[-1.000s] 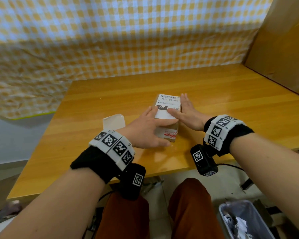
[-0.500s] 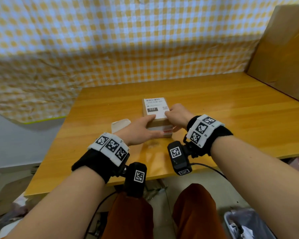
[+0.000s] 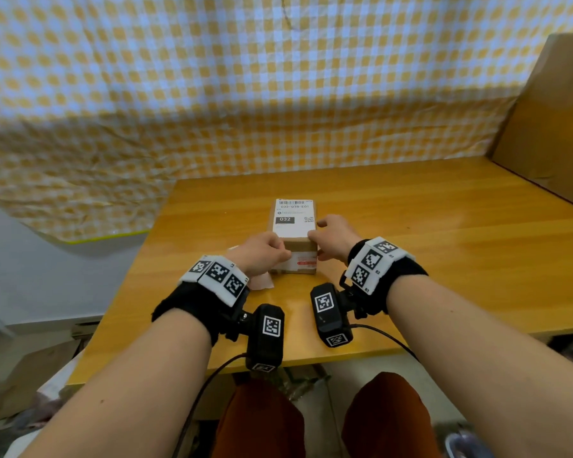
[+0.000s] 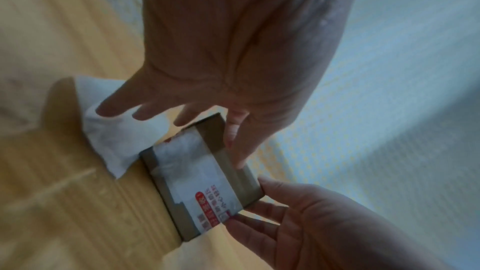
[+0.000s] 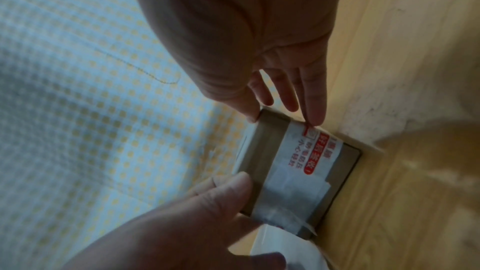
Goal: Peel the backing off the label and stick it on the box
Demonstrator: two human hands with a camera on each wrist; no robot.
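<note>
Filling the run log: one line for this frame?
label: stuck on box | hands: left, right at near corners | backing: on table

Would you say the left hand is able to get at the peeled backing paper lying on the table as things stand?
Probably yes. The backing paper lies on the table right beside the box, under the left hand, whose outer fingers hover just above it with nothing between. The hand would first have to leave the box's edge.
</note>
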